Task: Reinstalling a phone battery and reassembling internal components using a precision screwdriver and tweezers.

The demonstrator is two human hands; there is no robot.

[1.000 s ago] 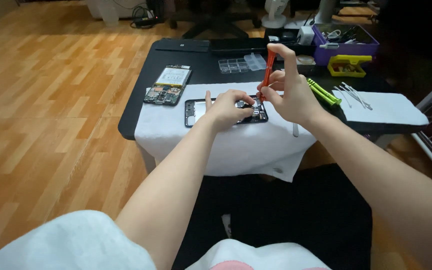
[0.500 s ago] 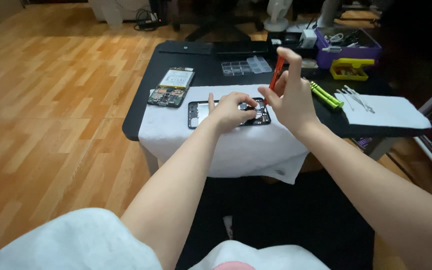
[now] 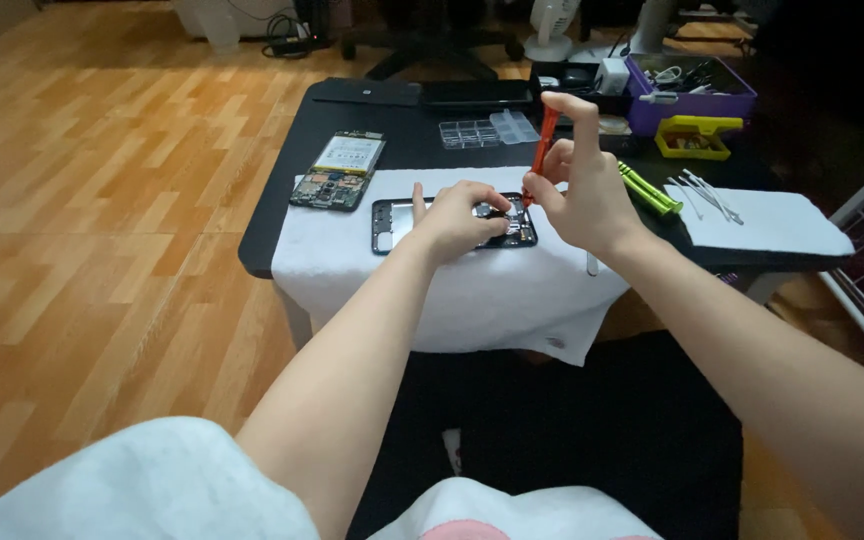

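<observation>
Screwdriver (image 3: pixel 542 150) tip back at phone (image 3: pixel 392 222)

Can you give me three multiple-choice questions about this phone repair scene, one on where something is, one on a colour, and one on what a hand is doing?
1. Where does the second opened phone lie?
A. On the floor
B. At the white cloth's far left corner, left of the phone frame
C. Inside the purple bin

2. What colour is the screwdriver in the right hand?
A. Orange-red
B. Blue
C. White

3. What is the left hand doing?
A. Hanging off the table
B. Holding the green tools
C. Resting on the phone frame

Answers:
1. B, since it lies beside the frame at the cloth's left corner.
2. A, since the handle between the fingers is orange-red.
3. C, since the palm and fingers lie over the frame on the cloth.
</observation>
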